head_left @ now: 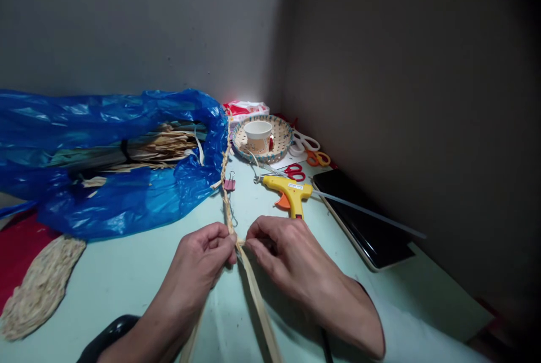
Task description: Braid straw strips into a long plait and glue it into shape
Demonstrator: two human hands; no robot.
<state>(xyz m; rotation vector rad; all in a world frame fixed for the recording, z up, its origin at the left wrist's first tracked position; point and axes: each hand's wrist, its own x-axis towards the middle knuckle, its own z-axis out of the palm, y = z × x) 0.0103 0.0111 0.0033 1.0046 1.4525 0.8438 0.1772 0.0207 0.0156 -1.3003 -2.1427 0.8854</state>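
A braid of pale dried plant strips [229, 213] runs away from me up the table, with a pink binder clip [229, 184] beside it. My left hand [205, 253] pinches the near end of the braid between thumb and fingers. Just to the right, my right hand [287, 250] is closed on a short strip coming off the same spot; its fingertips are partly hidden. Long loose strips [258, 298] hang from that point toward me, one between my hands and another under my left wrist.
A yellow glue gun [287, 185] lies ahead of my right hand, near red scissors [295, 172]. Behind stands a woven basket [239, 146] with a paper cup [258, 136]. A black tablet [359, 222] lies right, a blue plastic bag [127, 205] of dried strips left, a woven sole-shaped piece [44, 284] nearer.
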